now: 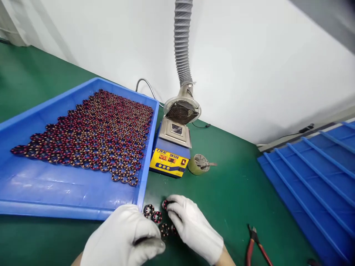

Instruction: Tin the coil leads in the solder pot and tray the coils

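My left hand (122, 236), in a white glove, lies at the bottom of the view beside the front corner of a blue plastic tray (69, 195). A dark slim object (148, 241) sits in its fingers, too blurred to name. My right hand (194, 225), also gloved, has its fingertips on a small copper-wound stator coil (165, 204). Between my hands, several similar coils (156, 217) lie flat on the green mat. Many more coils (94, 133) fill the tray in a tight triangular layer.
Behind my hands stands a yellow and blue soldering station (169, 161), with a fume extractor hose (183, 40) rising above it. A small metal-filled cup (197, 164) sits to its right. Red-handled cutters (256, 245) lie at lower right, beside a ribbed blue tray (310, 184).
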The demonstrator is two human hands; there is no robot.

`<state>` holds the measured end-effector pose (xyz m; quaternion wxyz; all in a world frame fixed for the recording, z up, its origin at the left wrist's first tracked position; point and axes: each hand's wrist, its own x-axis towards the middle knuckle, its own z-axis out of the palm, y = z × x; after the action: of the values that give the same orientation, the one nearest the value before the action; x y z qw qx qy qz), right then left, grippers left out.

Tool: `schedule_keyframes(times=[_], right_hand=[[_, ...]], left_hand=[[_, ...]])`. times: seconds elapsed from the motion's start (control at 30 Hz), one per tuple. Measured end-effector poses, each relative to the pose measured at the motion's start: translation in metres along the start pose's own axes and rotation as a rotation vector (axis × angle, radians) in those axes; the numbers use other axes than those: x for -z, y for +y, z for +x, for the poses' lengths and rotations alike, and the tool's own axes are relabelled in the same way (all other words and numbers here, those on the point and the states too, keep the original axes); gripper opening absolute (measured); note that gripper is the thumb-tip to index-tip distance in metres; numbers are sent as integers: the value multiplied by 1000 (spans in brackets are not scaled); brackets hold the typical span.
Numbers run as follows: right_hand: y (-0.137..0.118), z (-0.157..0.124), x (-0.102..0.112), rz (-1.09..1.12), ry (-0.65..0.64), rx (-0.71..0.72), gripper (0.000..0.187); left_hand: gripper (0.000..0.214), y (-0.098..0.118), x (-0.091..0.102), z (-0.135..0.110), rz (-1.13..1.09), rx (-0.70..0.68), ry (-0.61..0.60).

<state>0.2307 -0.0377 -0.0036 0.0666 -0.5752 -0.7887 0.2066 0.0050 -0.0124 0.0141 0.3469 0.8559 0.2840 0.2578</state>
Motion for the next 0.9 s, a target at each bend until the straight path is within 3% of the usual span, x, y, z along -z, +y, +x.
schedule_keyframes(times=[0.17, 0.3, 0.37, 0.4, 0.5, 0.57, 0.63, 0.7, 0.8, 0.9], right_hand=[[18, 35, -10, 97, 71, -61, 11], [14, 52, 17, 166, 186, -64, 13], [-2, 55, 45, 394, 382, -46, 18], [-13, 56, 59, 587, 503, -18, 23], [-44, 57, 93, 1018, 777, 129, 32], [-54, 59, 106, 1131, 918, 186, 29], [-53, 63, 111, 1154, 994, 206, 24], [-47, 66, 113, 1142, 1002, 232, 22], [-42, 67, 112, 1099, 998, 239, 22], [-43, 61, 112, 975, 982, 167, 25]], left_hand=[[24, 3, -3, 3, 65, 137, -114], [24, 13, 11, 28, 176, 343, -149], [19, 23, 23, 48, 245, 337, -22], [14, 28, 28, 58, 293, 298, 104], [39, 47, 37, 84, 403, 87, 507], [39, 56, 37, 97, 426, -73, 690], [35, 59, 34, 105, 428, -172, 770], [44, 57, 31, 111, 436, -175, 760], [63, 48, 27, 117, 409, -113, 631], [59, 38, 27, 121, 301, -121, 599]])
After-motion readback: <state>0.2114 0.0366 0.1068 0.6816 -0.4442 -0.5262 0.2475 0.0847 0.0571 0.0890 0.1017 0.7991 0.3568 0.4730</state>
